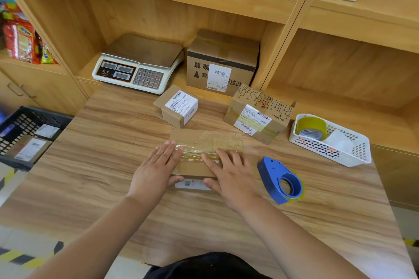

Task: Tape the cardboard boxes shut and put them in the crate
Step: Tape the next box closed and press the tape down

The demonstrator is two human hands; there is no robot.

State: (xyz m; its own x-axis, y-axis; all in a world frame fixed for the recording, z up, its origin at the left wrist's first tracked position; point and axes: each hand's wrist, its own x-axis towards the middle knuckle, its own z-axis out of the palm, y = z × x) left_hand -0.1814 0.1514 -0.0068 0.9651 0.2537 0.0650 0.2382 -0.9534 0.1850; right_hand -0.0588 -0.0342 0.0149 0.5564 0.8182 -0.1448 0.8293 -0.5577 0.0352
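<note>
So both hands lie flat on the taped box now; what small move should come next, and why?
Probably slide the right hand outward along the tape to press its end over the edge of the box. The tape seems to run past that right edge, not yet stuck down, while the left hand lies flat and steadies the box.

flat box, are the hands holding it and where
Not gripped: left hand and right hand press flat on the box, thumbs at its near side.

Both hands, left hand (156,166) and right hand (231,173), pressed flat on the taped box (205,142); blue tape dispenser (280,180) lay just beside.
</note>
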